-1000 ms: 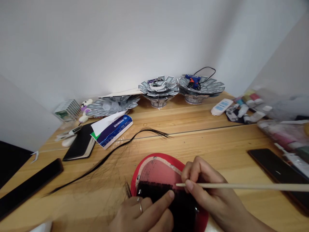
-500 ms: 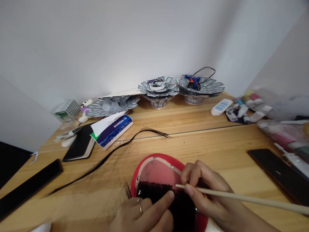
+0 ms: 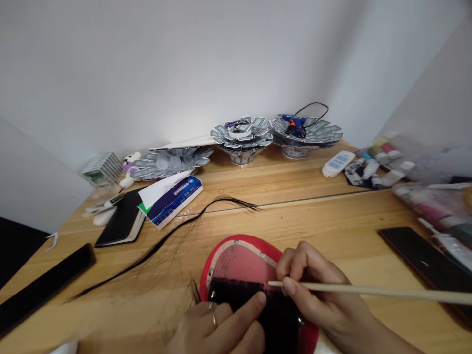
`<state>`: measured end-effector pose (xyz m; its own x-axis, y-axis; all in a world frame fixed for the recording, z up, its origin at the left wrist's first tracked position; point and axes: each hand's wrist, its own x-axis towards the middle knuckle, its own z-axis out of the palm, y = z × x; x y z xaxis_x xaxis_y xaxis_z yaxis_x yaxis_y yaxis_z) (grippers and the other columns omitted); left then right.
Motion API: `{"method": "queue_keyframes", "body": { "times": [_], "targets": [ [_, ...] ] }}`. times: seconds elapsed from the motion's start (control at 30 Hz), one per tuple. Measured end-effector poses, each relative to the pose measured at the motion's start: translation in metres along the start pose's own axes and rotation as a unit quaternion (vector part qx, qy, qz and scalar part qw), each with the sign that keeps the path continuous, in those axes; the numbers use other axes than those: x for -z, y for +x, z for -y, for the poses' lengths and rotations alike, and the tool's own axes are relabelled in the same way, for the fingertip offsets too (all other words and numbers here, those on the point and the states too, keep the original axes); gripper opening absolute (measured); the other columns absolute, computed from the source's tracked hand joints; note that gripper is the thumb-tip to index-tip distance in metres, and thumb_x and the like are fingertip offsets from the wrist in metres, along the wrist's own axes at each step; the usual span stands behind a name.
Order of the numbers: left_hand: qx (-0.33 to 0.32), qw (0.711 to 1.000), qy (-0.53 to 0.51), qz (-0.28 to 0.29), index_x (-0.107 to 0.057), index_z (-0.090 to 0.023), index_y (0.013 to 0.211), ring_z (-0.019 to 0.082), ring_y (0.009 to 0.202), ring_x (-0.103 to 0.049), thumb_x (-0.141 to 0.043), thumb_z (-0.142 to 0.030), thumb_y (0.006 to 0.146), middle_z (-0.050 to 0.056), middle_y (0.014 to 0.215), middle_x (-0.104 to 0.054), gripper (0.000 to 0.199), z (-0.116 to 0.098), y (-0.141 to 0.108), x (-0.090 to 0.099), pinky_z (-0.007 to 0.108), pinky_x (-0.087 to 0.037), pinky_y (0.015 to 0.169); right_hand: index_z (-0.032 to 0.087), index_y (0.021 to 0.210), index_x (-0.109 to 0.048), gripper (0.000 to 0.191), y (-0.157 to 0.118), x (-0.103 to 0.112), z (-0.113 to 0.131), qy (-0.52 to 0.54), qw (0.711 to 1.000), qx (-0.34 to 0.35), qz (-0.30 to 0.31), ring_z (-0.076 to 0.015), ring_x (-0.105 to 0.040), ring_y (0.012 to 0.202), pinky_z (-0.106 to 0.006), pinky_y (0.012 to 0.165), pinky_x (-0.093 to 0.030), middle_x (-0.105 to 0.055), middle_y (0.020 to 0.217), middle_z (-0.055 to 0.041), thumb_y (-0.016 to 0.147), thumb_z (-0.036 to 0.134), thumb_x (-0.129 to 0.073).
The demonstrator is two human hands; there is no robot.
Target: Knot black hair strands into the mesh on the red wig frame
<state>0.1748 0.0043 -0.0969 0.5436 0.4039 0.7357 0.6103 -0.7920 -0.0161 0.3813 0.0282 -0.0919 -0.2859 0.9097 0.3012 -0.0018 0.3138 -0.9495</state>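
Note:
In front of me a red rounded cushion [image 3: 254,242] bears fine mesh with a pale edging tape and several metal pins. Black hair [image 3: 236,285] lies in a dense patch over its lower part, with a straight upper edge. My left hand [image 3: 224,327], a ring on one finger, rests on this hair. Its index finger is stretched out and presses near the edge, while the other fingers are loosely bent. My right hand [image 3: 313,290] pinches a thin pale wooden stick [image 3: 368,291] near its tapered end. The stick's tip touches or nearly touches the mesh at the hairline.
A long black hair strand [image 3: 173,237] lies across the wooden table, left of the cushion. Behind it are a blue box [image 3: 175,201] and a black notebook [image 3: 123,219]. Grey paper bowls [image 3: 241,142] line the wall, one holding a blue glue gun [image 3: 295,123]. A phone [image 3: 424,260] lies right.
The far end of the stick has swung up, so it lies more level. My right hand has shifted slightly; the left hand stays in place on the hair.

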Motion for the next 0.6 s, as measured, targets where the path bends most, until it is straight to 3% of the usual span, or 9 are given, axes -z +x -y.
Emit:
{"method": "queue_keyframes", "body": {
  "times": [0.27,0.47,0.6],
  "targets": [
    [0.003,1.000,-0.008,0.020,-0.059,-0.020,0.074,0.008,0.035,-0.046,-0.037,-0.008,0.100,-0.001,0.094,-0.081,0.036,0.0000,0.0059,0.0036,0.025,-0.035,0.033,0.022,0.077,-0.047,0.031,0.0072,0.0032,0.0057,0.096,0.992,-0.073,0.028,-0.0120,-0.048,0.063,-0.022,0.057,-0.041,-0.053,0.073,0.0035,0.097,0.042,-0.059],
    [0.016,1.000,-0.022,0.000,-0.057,-0.018,0.076,0.008,0.035,-0.050,-0.037,-0.009,0.102,0.002,0.083,-0.081,0.035,0.0005,0.0093,0.0040,0.024,-0.036,0.034,0.023,0.080,-0.046,0.029,0.0077,0.0066,0.0031,0.111,0.988,-0.082,0.068,-0.0132,-0.047,0.067,-0.025,0.065,-0.045,-0.052,0.078,0.0025,0.099,0.042,-0.056],
    [0.016,0.998,-0.056,0.016,-0.060,-0.016,0.081,0.008,0.036,-0.051,-0.037,-0.009,0.102,0.007,0.089,-0.081,0.031,0.0018,0.0071,0.0049,0.023,-0.039,0.036,0.023,0.079,-0.045,0.033,0.0087,0.0075,0.0022,0.121,0.985,-0.106,0.062,-0.0133,-0.046,0.065,-0.024,0.060,-0.039,-0.052,0.076,0.0026,0.097,0.046,-0.059]
  ]
}}
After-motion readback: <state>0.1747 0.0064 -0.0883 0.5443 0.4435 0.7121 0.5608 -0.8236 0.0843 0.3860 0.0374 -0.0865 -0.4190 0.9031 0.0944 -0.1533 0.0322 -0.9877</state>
